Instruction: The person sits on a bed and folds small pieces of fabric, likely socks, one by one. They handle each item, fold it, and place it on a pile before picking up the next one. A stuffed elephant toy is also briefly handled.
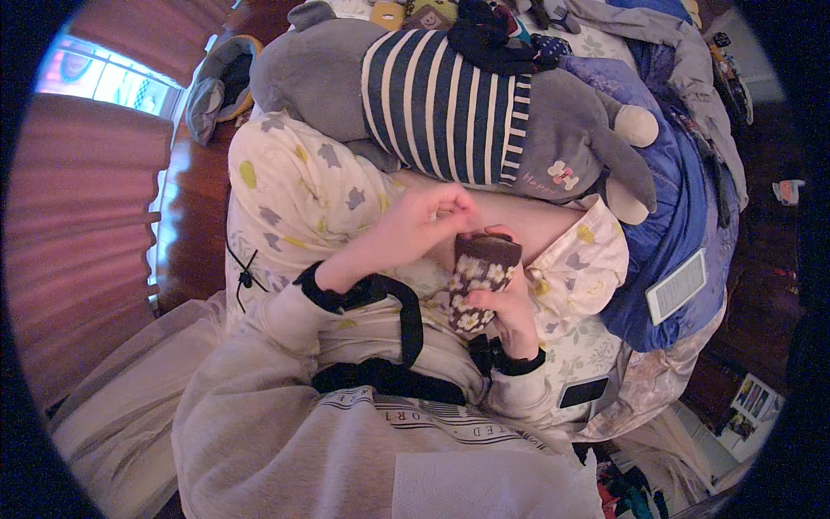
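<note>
In my right hand (pixel 512 308) is a brown sock (pixel 483 279) with a white flower pattern, folded into a short bundle with its dark cuff at the top. My right thumb presses on its front, and fingertips show behind the cuff. My left hand (pixel 431 217) hovers just above and left of the cuff, fingers curled and slightly blurred. Nothing is visible between its thumb and fingers. Both hands are over my lap, in front of pyjama trousers (pixel 311 188) printed with grey and yellow shapes.
A large grey plush toy (pixel 305 71) in a striped top lies across the bed beyond my legs. To the right are a blue blanket (pixel 674 194), an e-reader (pixel 676 287) and a phone (pixel 582 392). A black strap (pixel 412 318) hangs near my left forearm. Paper towel (pixel 486 486) lies at the bottom.
</note>
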Tool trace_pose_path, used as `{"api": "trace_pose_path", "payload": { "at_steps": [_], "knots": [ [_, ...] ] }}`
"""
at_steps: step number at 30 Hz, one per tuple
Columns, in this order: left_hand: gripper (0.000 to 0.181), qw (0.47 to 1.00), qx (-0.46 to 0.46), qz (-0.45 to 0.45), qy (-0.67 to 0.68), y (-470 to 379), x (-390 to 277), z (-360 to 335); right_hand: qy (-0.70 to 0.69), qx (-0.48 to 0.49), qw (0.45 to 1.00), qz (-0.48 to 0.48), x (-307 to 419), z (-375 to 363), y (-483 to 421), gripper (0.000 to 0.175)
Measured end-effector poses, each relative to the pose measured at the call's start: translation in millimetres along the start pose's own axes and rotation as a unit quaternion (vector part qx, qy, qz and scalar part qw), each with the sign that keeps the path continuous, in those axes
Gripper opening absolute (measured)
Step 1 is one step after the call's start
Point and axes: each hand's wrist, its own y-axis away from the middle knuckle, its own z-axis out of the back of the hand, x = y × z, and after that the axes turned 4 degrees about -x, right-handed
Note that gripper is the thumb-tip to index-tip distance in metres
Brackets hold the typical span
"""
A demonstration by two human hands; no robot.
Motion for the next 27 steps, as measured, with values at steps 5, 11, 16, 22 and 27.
{"api": "trace_pose_path", "payload": {
  "at_steps": [5, 11, 16, 22, 27],
  "knots": [
    [0.024, 0.957, -0.042, -0.164, -0.234, 8, -14, 2, 0.017, -0.036, 0.999, 0.026, 2, -9, 4, 0.081],
    [0.041, 0.94, 0.015, -0.181, -0.288, 32, -3, -12, 0.2, -0.065, 0.976, 0.054, 8, -5, 14, 0.077],
    [0.035, 0.906, 0.137, -0.27, -0.295, 42, 20, -12, 0.335, -0.071, 0.937, 0.07, -16, -4, 44, 0.065],
    [0.032, 0.913, 0.267, -0.137, -0.275, 73, 37, -29, 0.263, 0.049, 0.963, -0.03, -27, 7, 81, 0.05],
    [0.032, 0.912, 0.266, -0.147, -0.277, 77, 44, -44, 0.327, 0.118, 0.935, -0.065, 3, 34, 93, 0.036]
  ]
}}
